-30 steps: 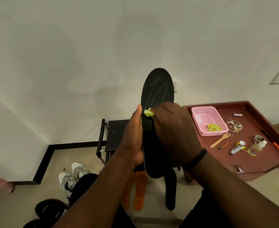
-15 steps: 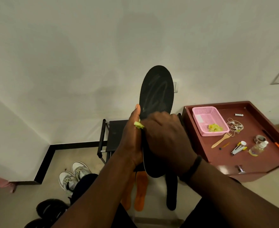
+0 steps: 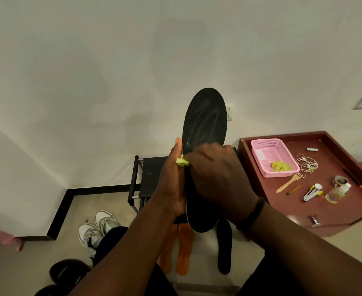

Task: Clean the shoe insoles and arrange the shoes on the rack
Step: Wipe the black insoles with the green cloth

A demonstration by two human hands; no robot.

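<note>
Pale plaster walls meet a beige tiled floor [image 3: 36,248] edged with black skirting, and the head view looks down over both forearms. Held upright at the centre is a long black foam insole [image 3: 204,122], its upper face streaked with faint wipe marks. The left hand [image 3: 171,184] grips the insole's left edge, thumb lying up along it. The right hand [image 3: 216,178], a black band at its wrist, is curled over the insole's face and pinches a small yellow-green wipe [image 3: 182,162] against it, just beside the left thumb.

On the floor below lie two orange insoles [image 3: 183,251] and another black insole [image 3: 224,248], with a pair of white and grey sneakers [image 3: 98,229] to the left. A low black metal shoe rack [image 3: 148,176] stands against the wall behind the hands. At right, a dark red bench [image 3: 346,210] carries a pink plastic basket [image 3: 272,150] and small clutter.

Judging by this, the insole cleaning is in hand, with the racking not yet begun. The next move probably calls for a firm rub down the lower half while the left hand steadies the flexible foam.
</note>
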